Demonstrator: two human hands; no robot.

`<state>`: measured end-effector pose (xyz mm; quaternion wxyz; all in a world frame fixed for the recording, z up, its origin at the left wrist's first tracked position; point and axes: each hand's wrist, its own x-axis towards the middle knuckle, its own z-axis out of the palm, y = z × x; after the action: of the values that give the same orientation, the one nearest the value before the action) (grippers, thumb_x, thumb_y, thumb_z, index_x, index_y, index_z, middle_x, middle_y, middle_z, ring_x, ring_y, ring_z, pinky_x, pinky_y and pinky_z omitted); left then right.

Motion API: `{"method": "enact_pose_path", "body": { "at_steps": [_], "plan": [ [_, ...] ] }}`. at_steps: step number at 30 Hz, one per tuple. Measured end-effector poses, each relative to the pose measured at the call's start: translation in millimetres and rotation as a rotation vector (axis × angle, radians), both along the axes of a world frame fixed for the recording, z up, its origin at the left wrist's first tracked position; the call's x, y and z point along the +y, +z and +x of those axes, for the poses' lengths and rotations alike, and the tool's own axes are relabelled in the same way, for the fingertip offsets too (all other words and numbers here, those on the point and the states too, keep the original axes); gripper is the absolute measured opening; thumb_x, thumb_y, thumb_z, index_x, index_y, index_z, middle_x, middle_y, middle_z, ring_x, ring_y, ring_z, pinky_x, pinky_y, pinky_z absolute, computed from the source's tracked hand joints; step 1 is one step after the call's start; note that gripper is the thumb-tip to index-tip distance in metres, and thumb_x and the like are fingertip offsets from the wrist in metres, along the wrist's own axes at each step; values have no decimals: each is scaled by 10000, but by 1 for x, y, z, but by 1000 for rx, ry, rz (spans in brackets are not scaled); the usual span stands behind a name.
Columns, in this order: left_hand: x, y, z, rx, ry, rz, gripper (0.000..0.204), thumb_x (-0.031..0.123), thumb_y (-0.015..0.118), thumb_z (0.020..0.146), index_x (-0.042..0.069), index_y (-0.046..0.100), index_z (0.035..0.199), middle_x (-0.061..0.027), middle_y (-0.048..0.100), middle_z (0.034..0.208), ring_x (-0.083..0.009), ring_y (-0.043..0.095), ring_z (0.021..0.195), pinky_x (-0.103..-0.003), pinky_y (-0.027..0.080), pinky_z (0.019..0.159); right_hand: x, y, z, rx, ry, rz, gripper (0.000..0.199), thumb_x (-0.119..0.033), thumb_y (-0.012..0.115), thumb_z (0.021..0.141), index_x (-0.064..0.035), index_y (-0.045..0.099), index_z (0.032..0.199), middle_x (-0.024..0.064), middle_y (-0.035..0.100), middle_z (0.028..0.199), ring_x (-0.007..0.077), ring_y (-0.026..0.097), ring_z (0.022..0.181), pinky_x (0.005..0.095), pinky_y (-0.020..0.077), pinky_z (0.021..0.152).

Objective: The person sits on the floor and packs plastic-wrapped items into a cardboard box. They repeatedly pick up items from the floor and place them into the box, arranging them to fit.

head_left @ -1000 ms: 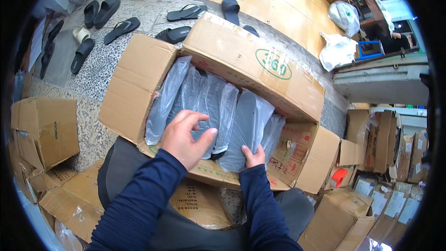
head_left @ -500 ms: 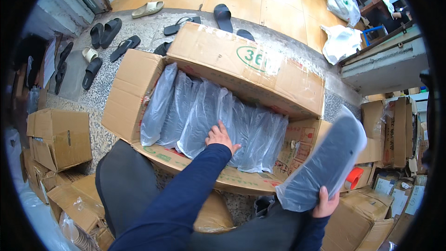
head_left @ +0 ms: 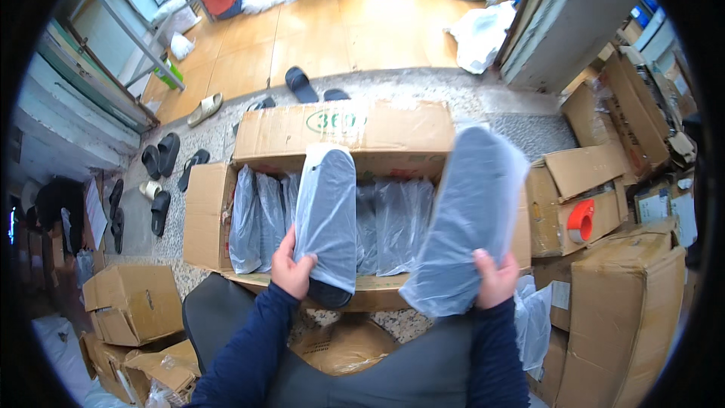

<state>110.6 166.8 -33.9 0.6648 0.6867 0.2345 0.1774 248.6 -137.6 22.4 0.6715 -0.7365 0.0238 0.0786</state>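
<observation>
Pinching lwr edges, bagged sole (head_left: pixel 328 204) in L grip (head_left: pixel 294 270), 2nd sole (head_left: pixel 470 215) in R grip (head_left: pixel 497 279)

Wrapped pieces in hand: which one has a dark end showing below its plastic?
The wrapped piece in the left hand: its black lower end shows bare; the other piece, in the right hand, looks fully covered.

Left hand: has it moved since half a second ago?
Yes: against the open carton, the left hand has shifted leftward and toward the carton's near edge.
</observation>
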Motion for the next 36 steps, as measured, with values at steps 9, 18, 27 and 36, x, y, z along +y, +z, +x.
{"method": "enact_pose_path", "body": {
  "at_steps": [9,18,27,36],
  "plan": [
    [-119,124,-46,-123,-427,460,543,212,726,778,-48,563,1226,-165,556,1089,-301,581,982,-376,474,881,42,17,-125,-65,33,155,157,-88,628,914,39,631,1007,68,685,850,93,618,746,260,507,685],
    [-60,78,-58,27,-785,-807,585,325,546,957,23,370,1427,-147,516,1343,-269,529,1200,-402,417,1044,31,39,-189,92,357,387,568,-254,677,888,19,413,1310,159,626,1090,205,625,952,330,493,824],
    [-182,175,-46,-108,-506,-267,522,68,555,937,-22,358,1412,-117,505,1361,-200,508,1222,-342,374,1047,-74,132,-169,-212,203,29,1205,-334,884,645,110,113,1459,273,371,1425,321,381,1346,390,305,1116],
    [-304,202,-5,-233,-1088,-571,883,278,715,854,-33,179,1483,-152,381,1444,-228,383,1327,-357,274,1114,-182,161,-181,-185,-67,-187,1023,-274,849,725,64,222,1460,214,476,1366,259,481,1267,352,372,1066]
  ]
}}
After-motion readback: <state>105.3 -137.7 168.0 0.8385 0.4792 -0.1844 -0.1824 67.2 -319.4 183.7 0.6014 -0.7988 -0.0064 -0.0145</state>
